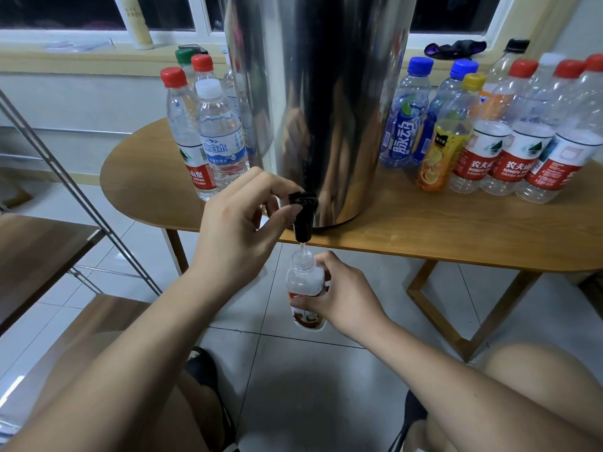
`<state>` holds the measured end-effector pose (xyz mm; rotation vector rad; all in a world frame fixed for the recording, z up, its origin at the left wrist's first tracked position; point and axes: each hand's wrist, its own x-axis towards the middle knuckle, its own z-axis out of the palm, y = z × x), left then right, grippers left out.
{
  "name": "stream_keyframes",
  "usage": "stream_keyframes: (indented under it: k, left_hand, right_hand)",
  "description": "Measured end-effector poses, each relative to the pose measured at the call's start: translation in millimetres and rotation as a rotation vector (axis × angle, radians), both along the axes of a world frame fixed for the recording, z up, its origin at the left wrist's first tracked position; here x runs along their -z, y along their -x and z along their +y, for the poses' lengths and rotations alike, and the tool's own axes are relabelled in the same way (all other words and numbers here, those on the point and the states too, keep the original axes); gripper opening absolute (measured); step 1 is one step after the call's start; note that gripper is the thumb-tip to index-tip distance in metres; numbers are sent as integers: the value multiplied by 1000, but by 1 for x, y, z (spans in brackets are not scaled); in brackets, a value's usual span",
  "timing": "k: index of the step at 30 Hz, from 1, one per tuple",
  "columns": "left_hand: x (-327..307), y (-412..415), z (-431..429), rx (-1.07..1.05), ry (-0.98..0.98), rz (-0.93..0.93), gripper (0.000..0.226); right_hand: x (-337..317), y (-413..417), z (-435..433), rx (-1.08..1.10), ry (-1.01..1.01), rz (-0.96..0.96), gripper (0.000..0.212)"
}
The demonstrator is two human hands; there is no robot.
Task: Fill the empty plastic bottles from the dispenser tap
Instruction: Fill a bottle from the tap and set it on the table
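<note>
Below the desk (440,230) edge, right grip (346,298) wraps one uncapped bottle (303,278), half hiding its label; left grip (238,223) pinches the single tap (302,220); dispenser (326,93) top cut off.

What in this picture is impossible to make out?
- Head view: the top of the dispenser is cut off by the upper edge; its steel wall hides how much is inside.
- Head view: the fill level in the small bottle is hidden by its label and the right hand gripping it.
- Head view: the lever of the tap is partly covered by the left hand pinching it.
</note>
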<state>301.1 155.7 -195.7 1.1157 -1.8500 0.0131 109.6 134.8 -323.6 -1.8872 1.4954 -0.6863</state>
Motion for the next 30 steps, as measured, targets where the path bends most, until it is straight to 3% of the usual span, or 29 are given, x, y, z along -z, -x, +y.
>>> stream_keyframes:
  k: [30]
  left_hand:
    - [2,-2,-1,6,-8,10,12]
  right_hand:
    - [-1,0,1,1,0,4,66]
